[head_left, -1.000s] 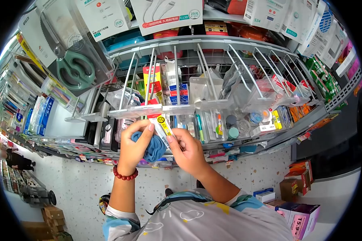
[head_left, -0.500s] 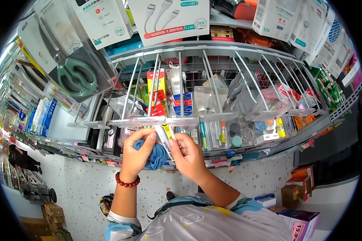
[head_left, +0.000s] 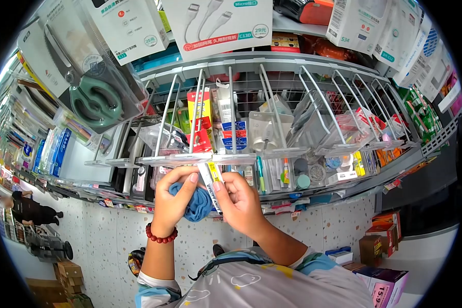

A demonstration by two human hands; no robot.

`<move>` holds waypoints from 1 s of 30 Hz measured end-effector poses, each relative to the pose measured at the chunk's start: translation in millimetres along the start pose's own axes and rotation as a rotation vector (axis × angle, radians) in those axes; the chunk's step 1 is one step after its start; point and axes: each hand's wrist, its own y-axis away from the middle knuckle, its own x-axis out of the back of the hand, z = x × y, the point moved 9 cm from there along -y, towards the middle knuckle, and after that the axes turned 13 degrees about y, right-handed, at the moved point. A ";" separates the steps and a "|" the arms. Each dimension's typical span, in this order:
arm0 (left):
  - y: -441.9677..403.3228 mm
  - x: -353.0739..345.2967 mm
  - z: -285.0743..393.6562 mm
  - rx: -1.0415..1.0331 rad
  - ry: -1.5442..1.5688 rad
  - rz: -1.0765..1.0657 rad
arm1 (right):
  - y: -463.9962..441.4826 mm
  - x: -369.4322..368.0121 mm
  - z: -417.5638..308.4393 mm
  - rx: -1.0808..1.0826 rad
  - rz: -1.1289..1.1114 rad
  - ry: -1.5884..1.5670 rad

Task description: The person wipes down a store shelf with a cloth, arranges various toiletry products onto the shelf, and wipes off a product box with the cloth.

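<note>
Metal hooks (head_left: 231, 110) and packaged scissors (head_left: 95, 100) crowd beyond the slim package (head_left: 211, 187).

Person (head_left: 32, 209) and packet (head_left: 210, 186) shifted.
On the left, the person in dark clothes has moved rightward and appears larger — the slim white-and-yellow packet now leans less, closer to upright.

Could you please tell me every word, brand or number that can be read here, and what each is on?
"Micro接口", "C13D", "29元": cable box
"25元", "C11": white box left of it
"S34": white box on the right
"15.9": purple box on the floor
Slim packet in the right hand: lettering too blurred to read surely.
Other print is too small or blurred to read surely.
</note>
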 end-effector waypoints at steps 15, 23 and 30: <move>125.2 81.3 -39.1 0.149 0.068 0.369 | 25.2 16.0 62.4 -0.086 0.090 0.341; 234.3 124.6 -68.4 0.181 0.212 0.741 | -8.2 -49.7 45.4 0.111 -0.077 0.697; 228.6 149.7 -78.4 0.217 0.250 0.629 | -55.2 -87.1 67.3 -0.132 -0.171 1.146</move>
